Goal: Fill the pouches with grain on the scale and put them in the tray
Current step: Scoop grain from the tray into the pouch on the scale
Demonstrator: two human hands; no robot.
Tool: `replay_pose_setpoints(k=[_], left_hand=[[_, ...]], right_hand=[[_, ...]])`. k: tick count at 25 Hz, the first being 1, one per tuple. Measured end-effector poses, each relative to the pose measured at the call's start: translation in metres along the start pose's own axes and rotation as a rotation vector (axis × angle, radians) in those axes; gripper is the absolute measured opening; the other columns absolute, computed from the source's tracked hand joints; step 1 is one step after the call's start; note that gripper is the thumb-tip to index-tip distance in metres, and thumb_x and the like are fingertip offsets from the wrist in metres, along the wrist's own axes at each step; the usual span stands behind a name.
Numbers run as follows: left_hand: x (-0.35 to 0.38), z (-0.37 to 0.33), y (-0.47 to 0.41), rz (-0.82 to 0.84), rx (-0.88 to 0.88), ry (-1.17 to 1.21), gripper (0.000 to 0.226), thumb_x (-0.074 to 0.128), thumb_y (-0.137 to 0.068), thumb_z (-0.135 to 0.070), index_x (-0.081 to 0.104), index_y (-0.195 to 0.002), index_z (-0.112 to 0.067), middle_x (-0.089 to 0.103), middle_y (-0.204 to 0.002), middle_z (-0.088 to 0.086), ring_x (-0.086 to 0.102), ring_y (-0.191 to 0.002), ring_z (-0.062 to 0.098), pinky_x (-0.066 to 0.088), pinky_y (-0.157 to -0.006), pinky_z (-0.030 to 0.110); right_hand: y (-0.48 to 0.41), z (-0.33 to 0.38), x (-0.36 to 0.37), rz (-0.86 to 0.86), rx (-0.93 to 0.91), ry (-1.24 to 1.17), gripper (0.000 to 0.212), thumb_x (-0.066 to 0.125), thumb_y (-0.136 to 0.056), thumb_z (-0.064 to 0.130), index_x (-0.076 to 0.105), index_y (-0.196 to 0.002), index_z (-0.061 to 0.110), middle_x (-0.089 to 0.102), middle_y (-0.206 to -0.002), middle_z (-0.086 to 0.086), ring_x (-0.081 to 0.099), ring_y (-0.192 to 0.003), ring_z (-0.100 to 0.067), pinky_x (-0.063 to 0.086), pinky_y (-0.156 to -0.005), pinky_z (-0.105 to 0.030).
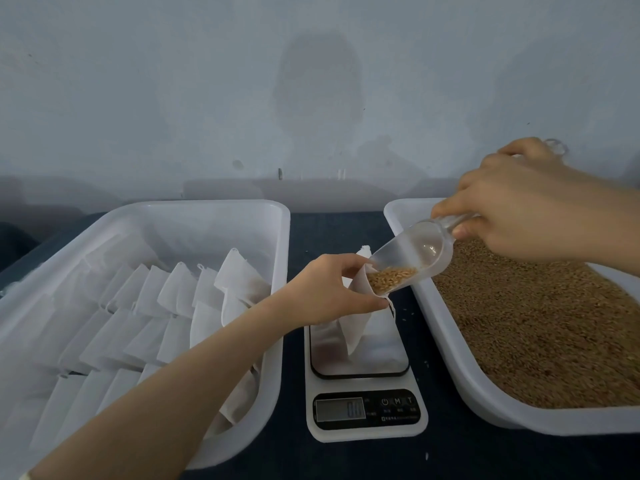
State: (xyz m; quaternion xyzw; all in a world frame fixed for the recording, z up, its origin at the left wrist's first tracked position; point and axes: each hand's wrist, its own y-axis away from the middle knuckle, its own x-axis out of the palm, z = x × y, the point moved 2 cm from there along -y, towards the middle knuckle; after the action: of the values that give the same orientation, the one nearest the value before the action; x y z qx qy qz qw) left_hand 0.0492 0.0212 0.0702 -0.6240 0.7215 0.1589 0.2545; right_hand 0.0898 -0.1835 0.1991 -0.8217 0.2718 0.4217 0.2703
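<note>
White mesh pouch [356, 330] stands on the scale [391, 358] plate, mid-desk between the two trays, mouth up. Left hand [332, 289] is on it: fingers [349, 263] and thumb pinch the rim and hold the mouth spread toward the right.

Right hand [519, 209] has its fingers [450, 206] curled round the handle of a clear plastic scoop [415, 254].

Key relation:
- Scoop's long axis runs from the handle, up toward the far right corner, down to the lip by the pouch, tilted lip-down.
- Lip sits at the pouch mouth, just right of the left thumb.
- Grain [391, 280] is bunched at the lip and looks about to go in. Can't tell how much is already in the pouch.

Left hand is the nearer one to the pouch; right hand stays back over the grain tray [405, 206] on the right side of the desk [346, 233].

Scale display [341, 409] is lit, digits too blurry to trust.

Judgement: mid-pour. The next move turns on keeping the lip inside the mouth and raising the handle end slowly. A few stray kernels lie on the desk right of the scale, so overshoot is a real risk.

Pouch tray [207, 204] on the left holds rows of stacked pouches [166, 296]; this one goes there once the weight is right.
</note>
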Motion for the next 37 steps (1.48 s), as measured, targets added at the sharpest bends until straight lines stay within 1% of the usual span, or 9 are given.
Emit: replay_pose_setpoints(k=[8, 14, 19, 23, 28, 30, 32, 35, 37], left_hand=[[-0.001, 0.003, -0.001, -0.033, -0.019, 0.022, 0.039, 0.078, -0.069, -0.045, 0.061, -0.104, -0.041, 0.066, -0.098, -0.025, 0.062, -0.092, -0.006, 0.054, -0.076, 0.016], [-0.002, 0.003, 0.001, -0.033, -0.016, 0.010, 0.044, 0.077, -0.070, -0.045, 0.058, -0.109, -0.038, 0.064, -0.100, -0.023, 0.062, -0.095, -0.003, 0.052, -0.073, 0.013], [0.001, 0.003, 0.000, 0.000, -0.055, -0.009, 0.055, 0.078, -0.070, -0.043, 0.051, -0.117, -0.033, 0.061, -0.104, -0.016, 0.062, -0.095, 0.006, 0.054, -0.078, 0.021], [0.002, 0.003, 0.000, 0.024, -0.069, -0.045, 0.049, 0.077, -0.072, -0.041, 0.050, -0.112, -0.033, 0.060, -0.102, -0.015, 0.061, -0.091, 0.005, 0.052, -0.072, 0.018], [0.002, 0.001, 0.001, 0.024, -0.079, -0.073, 0.047, 0.076, -0.074, -0.041, 0.049, -0.112, -0.034, 0.058, -0.103, -0.014, 0.060, -0.091, 0.009, 0.053, -0.074, 0.022], [0.002, 0.001, 0.001, 0.027, -0.086, -0.083, 0.048, 0.075, -0.074, -0.041, 0.049, -0.113, -0.034, 0.058, -0.106, -0.013, 0.060, -0.093, 0.011, 0.054, -0.077, 0.024], [0.002, 0.001, 0.001, 0.028, -0.086, -0.090, 0.048, 0.075, -0.075, -0.041, 0.048, -0.114, -0.034, 0.058, -0.108, -0.012, 0.060, -0.094, 0.012, 0.054, -0.077, 0.024], [0.003, 0.001, 0.001, 0.024, -0.078, -0.084, 0.045, 0.075, -0.076, -0.040, 0.049, -0.112, -0.035, 0.058, -0.107, -0.013, 0.060, -0.094, 0.012, 0.054, -0.077, 0.024], [0.003, 0.002, 0.002, 0.021, -0.073, -0.073, 0.044, 0.075, -0.075, -0.040, 0.050, -0.111, -0.035, 0.058, -0.105, -0.015, 0.060, -0.095, 0.011, 0.055, -0.079, 0.025]], right_hand=[[0.000, 0.022, -0.021, -0.115, -0.035, 0.165, 0.027, 0.046, -0.089, 0.035, 0.063, -0.108, 0.043, 0.062, -0.096, 0.010, 0.050, -0.100, -0.019, 0.008, -0.098, -0.040], [0.005, 0.032, -0.026, -0.145, -0.056, 0.285, 0.022, 0.055, -0.083, 0.024, 0.067, -0.096, 0.037, 0.061, -0.086, 0.008, 0.052, -0.093, -0.021, 0.009, -0.098, -0.041], [0.017, 0.032, -0.022, -0.115, 0.005, 0.129, 0.025, 0.056, -0.085, 0.031, 0.067, -0.106, 0.040, 0.066, -0.092, 0.006, 0.054, -0.096, -0.023, 0.013, -0.096, -0.041], [0.028, 0.028, -0.013, -0.135, 0.064, 0.049, 0.026, 0.051, -0.086, 0.035, 0.069, -0.105, 0.035, 0.068, -0.094, 0.003, 0.056, -0.097, -0.026, 0.014, -0.097, -0.041], [0.042, -0.003, 0.014, -0.288, 0.225, -0.085, 0.028, 0.052, -0.083, 0.038, 0.070, -0.103, 0.029, 0.070, -0.084, -0.003, 0.060, -0.079, -0.032, 0.035, -0.085, -0.044], [0.051, -0.021, 0.033, -0.263, 0.340, -0.103, 0.030, 0.044, -0.085, 0.041, 0.064, -0.107, 0.033, 0.069, -0.083, -0.005, 0.058, -0.076, -0.034, 0.045, -0.080, -0.049], [0.062, -0.033, 0.052, -0.179, 0.462, -0.101, 0.027, 0.050, -0.082, 0.041, 0.058, -0.106, 0.034, 0.066, -0.079, -0.008, 0.057, -0.075, -0.035, 0.048, -0.076, -0.051], [0.074, -0.036, 0.082, 0.006, 0.562, -0.048, 0.021, 0.061, -0.079, 0.037, 0.067, -0.099, 0.036, 0.060, -0.070, -0.006, 0.055, -0.068, -0.032, 0.049, -0.070, -0.044], [0.077, -0.028, 0.093, 0.200, 0.610, -0.085, 0.019, 0.056, -0.084, 0.041, 0.065, -0.101, 0.045, 0.055, -0.073, 0.002, 0.057, -0.069, -0.027, 0.051, -0.066, -0.039]])
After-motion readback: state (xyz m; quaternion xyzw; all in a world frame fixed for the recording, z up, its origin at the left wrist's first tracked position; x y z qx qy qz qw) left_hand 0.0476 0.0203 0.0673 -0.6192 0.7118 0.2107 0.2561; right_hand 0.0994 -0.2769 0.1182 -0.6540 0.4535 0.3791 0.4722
